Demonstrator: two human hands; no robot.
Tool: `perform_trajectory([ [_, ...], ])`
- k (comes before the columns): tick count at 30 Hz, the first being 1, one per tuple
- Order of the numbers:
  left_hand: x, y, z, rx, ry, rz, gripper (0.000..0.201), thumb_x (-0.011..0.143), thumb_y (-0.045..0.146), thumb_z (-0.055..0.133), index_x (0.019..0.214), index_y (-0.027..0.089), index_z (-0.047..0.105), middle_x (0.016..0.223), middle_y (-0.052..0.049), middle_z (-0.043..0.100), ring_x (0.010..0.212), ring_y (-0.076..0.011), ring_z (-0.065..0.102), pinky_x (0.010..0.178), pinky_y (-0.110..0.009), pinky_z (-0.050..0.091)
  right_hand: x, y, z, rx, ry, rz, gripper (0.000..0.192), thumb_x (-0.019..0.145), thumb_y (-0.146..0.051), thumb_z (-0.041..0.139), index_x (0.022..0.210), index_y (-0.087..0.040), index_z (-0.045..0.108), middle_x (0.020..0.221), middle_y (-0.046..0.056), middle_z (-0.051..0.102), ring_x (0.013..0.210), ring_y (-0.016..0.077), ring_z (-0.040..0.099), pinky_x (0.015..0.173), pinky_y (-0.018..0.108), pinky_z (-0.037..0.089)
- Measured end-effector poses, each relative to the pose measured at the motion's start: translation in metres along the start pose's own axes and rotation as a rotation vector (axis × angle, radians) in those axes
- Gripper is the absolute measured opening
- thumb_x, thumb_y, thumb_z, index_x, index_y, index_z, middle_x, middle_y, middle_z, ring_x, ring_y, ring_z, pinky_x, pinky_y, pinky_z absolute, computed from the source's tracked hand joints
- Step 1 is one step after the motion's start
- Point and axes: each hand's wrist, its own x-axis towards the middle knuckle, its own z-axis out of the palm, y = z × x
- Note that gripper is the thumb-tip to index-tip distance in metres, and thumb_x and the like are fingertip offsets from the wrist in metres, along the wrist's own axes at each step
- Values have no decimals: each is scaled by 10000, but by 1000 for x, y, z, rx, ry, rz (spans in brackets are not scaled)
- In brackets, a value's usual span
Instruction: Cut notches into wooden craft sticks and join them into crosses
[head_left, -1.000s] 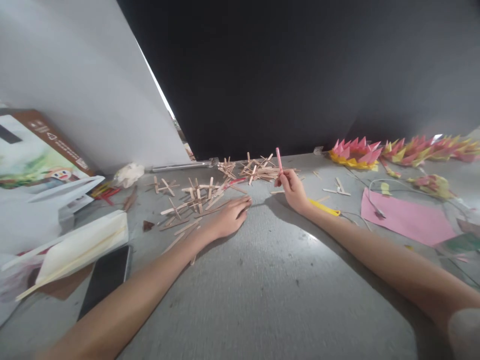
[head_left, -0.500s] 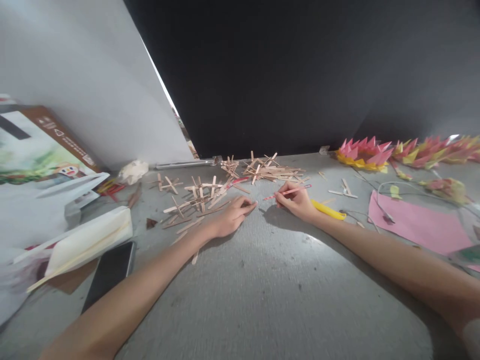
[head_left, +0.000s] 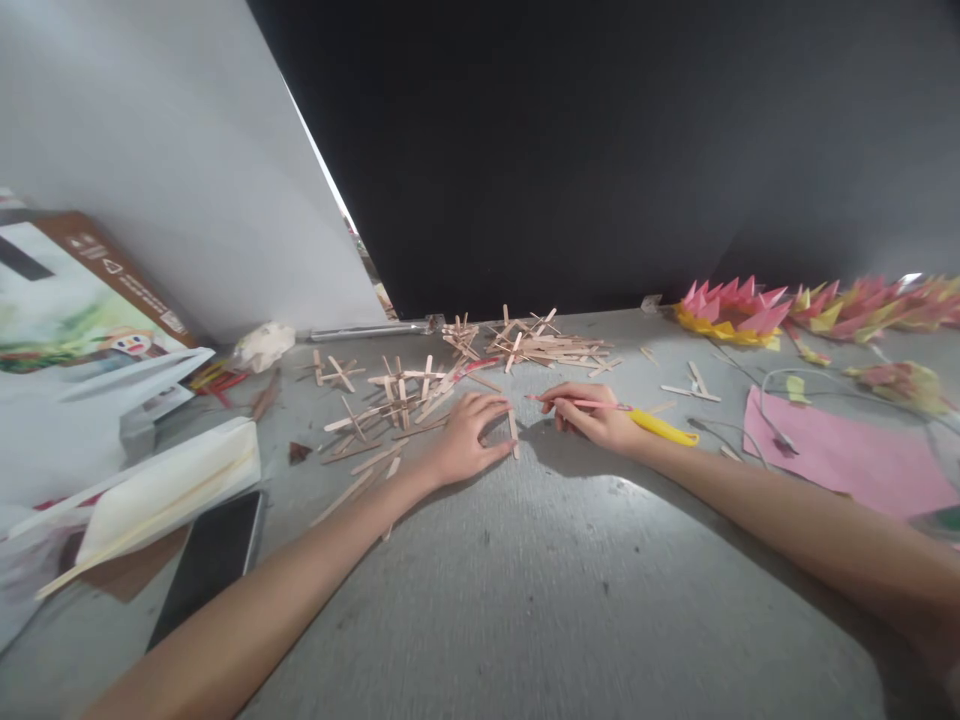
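Note:
My left hand rests on the grey tabletop. Its thumb and fingertips hold a short wooden craft stick by its two ends. A red pencil is pinched in my right hand, lying almost level with its tip pointing left toward the stick. Small gaps part the two hands. Behind my left hand lies a pile of craft sticks, some crossed into star shapes, with more heaped farther back. A yellow tool handle lies beside my right wrist.
At the right are a pink paper sheet, a cable and pink-yellow paper flowers. To the left lie a phone, an open notebook and a printed bag. A dark panel stands behind.
My left hand has opened from pressed fingers to a grip around a craft stick standing lengthwise. My right hand has turned the pencil flatter and lowered slightly.

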Motion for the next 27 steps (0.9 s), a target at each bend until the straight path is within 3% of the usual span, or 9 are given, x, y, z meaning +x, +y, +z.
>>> perform_trajectory([
  [5, -2, 3, 3, 86, -98, -14, 662, 965, 676, 598, 1502, 290, 596, 1582, -102, 543, 1473, -350, 431, 1229, -562, 350, -3, 4, -4, 65, -117, 35, 360, 1055, -455, 552, 999, -195, 795, 868, 64, 751, 611, 142, 642, 516, 249, 480],
  [10, -4, 3, 4, 103, -122, 30, 670, 973, 660, 590, 1535, 295, 567, 1631, -89, 497, 1507, -347, 398, 1241, -560, 336, -5, 2, 0, 154, -210, 114, 302, 1032, -410, 589, 1191, -203, 740, 934, 65, 764, 673, 151, 671, 506, 228, 481],
  [13, -4, 2, 5, 115, -128, 38, 686, 955, 674, 606, 1530, 301, 566, 1630, -84, 497, 1503, -353, 401, 1240, -568, 339, -4, -1, 4, 125, -266, 107, 293, 1028, -402, 592, 1155, -195, 755, 953, 69, 759, 704, 154, 683, 546, 233, 501],
  [18, -3, 2, 5, 103, -122, 36, 750, 937, 680, 628, 1573, 302, 504, 1617, -97, 501, 1487, -358, 407, 1233, -562, 348, -1, 3, 5, 111, -236, 121, 332, 1045, -416, 550, 1187, -194, 751, 973, 77, 762, 654, 140, 664, 488, 219, 449],
  [22, -2, 3, 4, 97, -137, 32, 833, 945, 694, 605, 1644, 294, 389, 1639, -107, 474, 1498, -359, 397, 1233, -552, 345, 0, 5, 4, 72, -254, 77, 331, 1040, -414, 576, 1188, -186, 765, 947, 77, 765, 674, 146, 671, 527, 226, 464],
  [27, -2, 4, 4, 112, -149, 46, 775, 945, 707, 595, 1591, 294, 481, 1638, -107, 476, 1506, -365, 395, 1243, -553, 325, 0, 0, 3, 18, -254, 88, 353, 1050, -472, 567, 1073, -201, 792, 738, 23, 697, 577, 132, 594, 498, 223, 419],
])
